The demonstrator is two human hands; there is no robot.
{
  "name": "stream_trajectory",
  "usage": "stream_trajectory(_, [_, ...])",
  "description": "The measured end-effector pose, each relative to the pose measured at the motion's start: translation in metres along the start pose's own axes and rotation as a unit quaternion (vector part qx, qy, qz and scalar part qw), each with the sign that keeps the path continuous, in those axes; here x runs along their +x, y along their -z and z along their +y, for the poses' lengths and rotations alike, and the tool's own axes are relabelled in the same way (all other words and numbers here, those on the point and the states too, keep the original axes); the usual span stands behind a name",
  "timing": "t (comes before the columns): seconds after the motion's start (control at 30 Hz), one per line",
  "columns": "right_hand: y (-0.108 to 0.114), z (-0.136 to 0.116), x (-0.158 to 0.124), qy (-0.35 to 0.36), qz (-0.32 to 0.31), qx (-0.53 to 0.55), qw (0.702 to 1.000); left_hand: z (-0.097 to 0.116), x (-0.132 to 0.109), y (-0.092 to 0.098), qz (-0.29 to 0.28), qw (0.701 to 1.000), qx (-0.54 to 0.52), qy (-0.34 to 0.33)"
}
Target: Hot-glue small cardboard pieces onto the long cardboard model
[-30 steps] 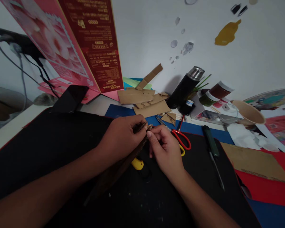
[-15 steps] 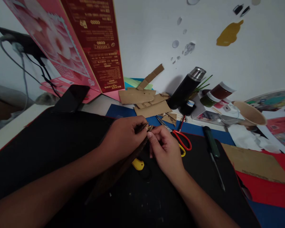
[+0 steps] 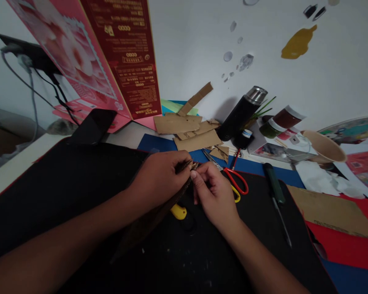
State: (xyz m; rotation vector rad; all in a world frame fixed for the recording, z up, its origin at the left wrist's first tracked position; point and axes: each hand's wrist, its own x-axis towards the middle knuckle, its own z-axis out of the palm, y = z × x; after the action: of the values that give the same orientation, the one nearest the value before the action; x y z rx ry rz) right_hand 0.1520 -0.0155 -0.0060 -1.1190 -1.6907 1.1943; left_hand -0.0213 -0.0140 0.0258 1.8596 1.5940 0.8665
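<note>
Both hands meet over the black mat at a piece of brown corrugated cardboard, which slants down toward me in shadow. My left hand is closed round its upper end, thumb and fingers pinching the edge. Right beside it, my right hand pinches the same tip between thumb and fingers. Behind the cardboard a yellow handle pokes out on the mat; the rest of that tool is hidden. Scissors with red and yellow handles lie just beyond my right hand, partly covered by it.
Cardboard scraps lie at the back, beside a black thermos. A green-handled screwdriver-like tool rests on the mat's right side. A phone and a tall pink and red box stand at the left. More cardboard lies far right.
The view has shifted very slightly. Both hands keep their pinch on the cardboard's tip, with hardly any visible movement.
</note>
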Motion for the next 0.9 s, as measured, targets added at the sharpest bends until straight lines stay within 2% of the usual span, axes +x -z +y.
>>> stream_trajectory(0.4, [-0.002,0.002,-0.003,-0.009,-0.034,-0.005,0.999,-0.006,0.005,0.013,-0.066,0.997,0.026,-0.040])
stream_trajectory(0.57, [-0.004,0.001,-0.004,-0.015,-0.037,-0.006,0.999,-0.006,0.006,0.017,-0.076,0.994,0.038,-0.061])
stream_trajectory(0.9, [-0.003,0.002,-0.004,-0.017,-0.039,-0.006,0.999,-0.008,0.005,0.017,-0.083,0.995,0.018,-0.056])
